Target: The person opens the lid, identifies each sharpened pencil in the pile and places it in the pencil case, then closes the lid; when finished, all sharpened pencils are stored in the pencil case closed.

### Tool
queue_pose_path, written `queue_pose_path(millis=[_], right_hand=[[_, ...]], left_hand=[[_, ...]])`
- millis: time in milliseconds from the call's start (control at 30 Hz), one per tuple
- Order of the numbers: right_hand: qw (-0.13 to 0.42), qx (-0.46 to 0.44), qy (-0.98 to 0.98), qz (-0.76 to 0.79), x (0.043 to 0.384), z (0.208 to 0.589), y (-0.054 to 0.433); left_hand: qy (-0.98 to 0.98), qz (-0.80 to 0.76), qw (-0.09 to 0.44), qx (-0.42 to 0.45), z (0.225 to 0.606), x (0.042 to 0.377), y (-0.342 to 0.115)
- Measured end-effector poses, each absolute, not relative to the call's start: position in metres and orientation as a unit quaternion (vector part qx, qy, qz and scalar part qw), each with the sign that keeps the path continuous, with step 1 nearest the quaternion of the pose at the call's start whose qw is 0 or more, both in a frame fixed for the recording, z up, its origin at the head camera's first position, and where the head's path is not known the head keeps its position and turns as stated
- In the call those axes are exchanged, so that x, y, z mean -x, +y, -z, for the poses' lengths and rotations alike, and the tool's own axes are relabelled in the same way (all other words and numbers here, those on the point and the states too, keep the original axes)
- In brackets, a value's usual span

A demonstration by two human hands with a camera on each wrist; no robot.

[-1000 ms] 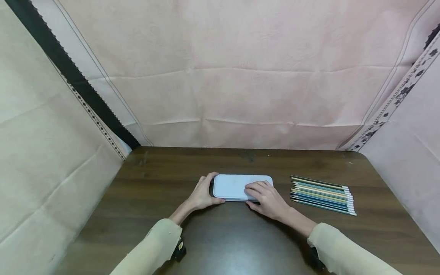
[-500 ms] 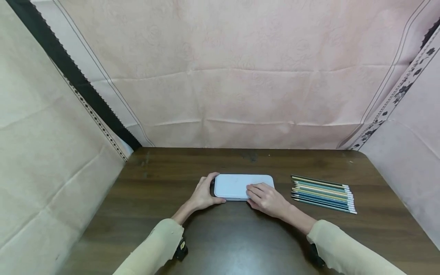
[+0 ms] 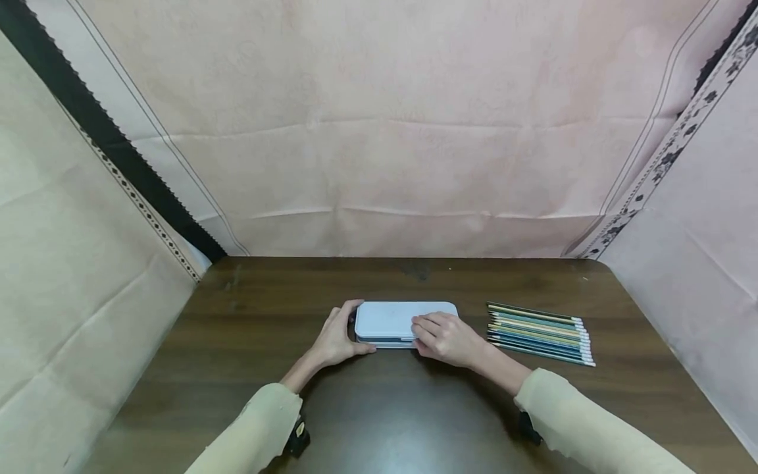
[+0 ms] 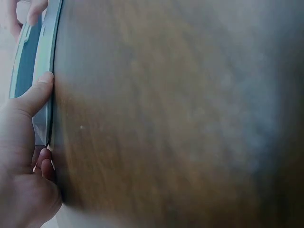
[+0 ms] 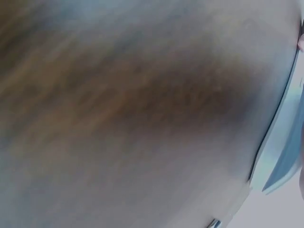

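A flat pale-blue pencil case (image 3: 385, 319) lies on the table, its lid tilted up along the front edge. A dark gap shows between lid and base in the head view. My left hand (image 3: 339, 339) grips the base at its left end, thumb along the front; the left wrist view shows that thumb (image 4: 38, 95) on the base's side. With curled fingers my right hand (image 3: 448, 339) pinches the lid's front edge right of the middle. In the right wrist view the case's base (image 5: 273, 154) shows at the right border, with the lid apart from it.
Several pencils (image 3: 539, 334) with white ends lie side by side in a row to the right of the case, tips toward it. The brown wooden table (image 3: 379, 408) ends at a pale cloth backdrop (image 3: 379, 164), with cloth at both sides too.
The lid's front edge has risen off the base, where it lay flat before. My right fingers have curled in at that edge. The view has shifted slightly; the left hand keeps its grip.
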State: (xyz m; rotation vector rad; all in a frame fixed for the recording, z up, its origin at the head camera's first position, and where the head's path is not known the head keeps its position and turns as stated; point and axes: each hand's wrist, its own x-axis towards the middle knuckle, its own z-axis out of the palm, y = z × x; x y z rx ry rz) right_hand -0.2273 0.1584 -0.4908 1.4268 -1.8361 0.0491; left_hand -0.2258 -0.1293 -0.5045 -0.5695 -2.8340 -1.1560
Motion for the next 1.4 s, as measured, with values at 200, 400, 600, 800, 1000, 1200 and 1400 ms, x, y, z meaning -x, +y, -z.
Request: queue_pose_path(millis=[200, 400, 600, 800, 1000, 1200, 1400], right_hand=[[0.347, -0.561, -0.748, -0.07, 0.23, 0.473, 0.168], [0.303, -0.532, -0.781, -0.128, 0.228, 0.454, 0.188], [0.287, -0.459, -0.813, -0.215, 0.235, 0.442, 0.204], [0.233, -0.359, -0.839, -0.336, 0.244, 0.442, 0.212], [0.17, -0.248, -0.856, -0.421, 0.253, 0.444, 0.217], [0.12, -0.191, -0.842, -0.489, 0.264, 0.447, 0.22], [0.083, -0.16, -0.819, -0.544, 0.272, 0.452, 0.222]], left_hand=[[-0.905, 0.382, 0.016, 0.187, 0.506, 0.229, -0.129], [-0.897, 0.4, 0.013, 0.185, 0.506, 0.225, -0.129], [-0.903, 0.392, 0.002, 0.176, 0.505, 0.224, -0.132], [-0.903, 0.391, 0.004, 0.178, 0.507, 0.222, -0.132], [-0.904, 0.383, 0.01, 0.19, 0.508, 0.22, -0.133], [-0.904, 0.378, 0.014, 0.2, 0.508, 0.22, -0.135], [-0.908, 0.367, 0.004, 0.202, 0.507, 0.223, -0.134]])
